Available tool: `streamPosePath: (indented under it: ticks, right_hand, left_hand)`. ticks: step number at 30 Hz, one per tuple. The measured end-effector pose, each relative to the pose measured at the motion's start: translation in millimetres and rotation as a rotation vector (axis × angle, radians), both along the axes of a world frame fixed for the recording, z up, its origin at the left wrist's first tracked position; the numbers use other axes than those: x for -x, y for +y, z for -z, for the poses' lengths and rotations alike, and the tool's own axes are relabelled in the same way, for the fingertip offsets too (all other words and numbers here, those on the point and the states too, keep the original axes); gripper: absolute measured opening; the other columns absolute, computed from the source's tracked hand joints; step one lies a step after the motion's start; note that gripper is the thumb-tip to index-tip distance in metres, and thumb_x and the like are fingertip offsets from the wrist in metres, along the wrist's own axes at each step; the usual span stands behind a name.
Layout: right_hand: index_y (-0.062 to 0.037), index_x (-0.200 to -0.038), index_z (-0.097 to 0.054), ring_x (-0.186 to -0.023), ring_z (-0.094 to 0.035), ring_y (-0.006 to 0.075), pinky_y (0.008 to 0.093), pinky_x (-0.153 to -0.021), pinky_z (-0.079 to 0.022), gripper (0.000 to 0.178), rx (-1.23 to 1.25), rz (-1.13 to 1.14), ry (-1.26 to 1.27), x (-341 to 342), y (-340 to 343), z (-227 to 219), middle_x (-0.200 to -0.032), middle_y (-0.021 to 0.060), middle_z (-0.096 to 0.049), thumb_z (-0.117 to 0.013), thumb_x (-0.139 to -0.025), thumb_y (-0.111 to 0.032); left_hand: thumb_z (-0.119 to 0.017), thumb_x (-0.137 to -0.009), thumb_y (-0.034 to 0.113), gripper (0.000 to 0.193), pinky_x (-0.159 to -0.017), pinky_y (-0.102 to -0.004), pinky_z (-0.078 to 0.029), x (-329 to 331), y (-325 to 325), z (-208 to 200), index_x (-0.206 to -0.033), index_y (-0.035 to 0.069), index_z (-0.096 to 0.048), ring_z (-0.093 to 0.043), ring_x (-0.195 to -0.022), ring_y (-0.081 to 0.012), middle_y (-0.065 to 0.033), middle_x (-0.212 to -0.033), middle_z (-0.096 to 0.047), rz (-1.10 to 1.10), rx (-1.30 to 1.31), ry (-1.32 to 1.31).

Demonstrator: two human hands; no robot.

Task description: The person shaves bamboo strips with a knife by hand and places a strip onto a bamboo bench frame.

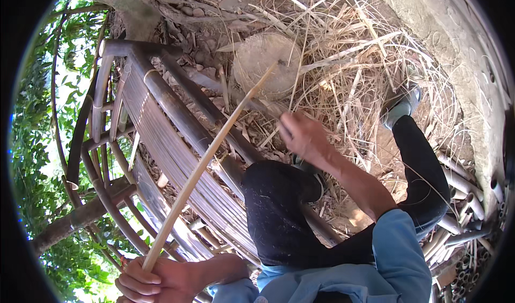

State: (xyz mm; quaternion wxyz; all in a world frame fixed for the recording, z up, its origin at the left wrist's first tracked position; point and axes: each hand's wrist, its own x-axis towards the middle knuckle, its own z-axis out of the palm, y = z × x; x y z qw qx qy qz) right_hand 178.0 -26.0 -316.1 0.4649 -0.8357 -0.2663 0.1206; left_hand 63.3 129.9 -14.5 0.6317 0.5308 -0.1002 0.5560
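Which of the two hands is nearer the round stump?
The right hand, close to the stump; the left hand, farther off, grips the long pale strip.

Room over the far half of the stump (pixel 257 51), stick (pixel 214 145) slanting across its near half, right hand (pixel 304 137) close on its near side, bench (pixel 161 137) barring its left, tangled straw (pixel 354 72) crowding its right

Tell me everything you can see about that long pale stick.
The long pale stick is slim, slightly bent and looks like wood or bamboo. The left hand grips its near end. It slants up and rightward above a slatted bench; its narrow tip overlaps a round wood block, contact unclear.
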Motion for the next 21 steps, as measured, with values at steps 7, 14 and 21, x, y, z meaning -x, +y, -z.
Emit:
streamPosePath:
  ticks: [7,14,21]
  right_hand:
    - [-0.0095,-0.108,-0.055,-0.050,-0.055,0.0147,0.0336,-0.037,-0.044,0.010,-0.067,0.037,-0.077,-6.3,4.5,28.0,-0.077,0.0099,-0.060,-0.058,-0.102,-0.017]
    - [-0.0069,-0.126,-0.054,-0.073,-0.067,0.0342,0.0461,-0.062,-0.053,0.029,0.249,0.146,0.150,-57.7,-46.7,130.6,-0.087,0.0201,-0.067,-0.058,-0.098,-0.013]
    - [-0.0061,-0.137,-0.052,-0.084,-0.070,0.0385,0.0473,-0.078,-0.055,0.045,0.336,0.169,0.468,-60.0,-39.6,80.1,-0.095,0.0183,-0.069,-0.063,-0.095,-0.017]
  left_hand:
    - [-0.038,-0.108,0.056,0.053,-0.045,-0.0269,-0.023,-11.0,-4.9,3.2,-0.076,0.014,-0.044,-0.026,-0.051,-0.0097,0.0039,-0.063,-0.031,-0.080,-0.027,0.013]
    - [-0.043,-0.108,0.049,0.048,-0.051,-0.0283,-0.031,-8.2,0.9,-1.2,-0.074,0.015,-0.046,-0.035,-0.053,-0.0112,0.0050,-0.058,-0.034,0.039,-0.057,0.011]
    - [-0.034,-0.110,0.043,0.048,-0.046,-0.0285,-0.035,-14.0,38.7,-29.3,-0.113,0.002,-0.058,-0.035,-0.053,-0.0096,0.0031,-0.065,-0.036,-0.002,-0.122,0.089]
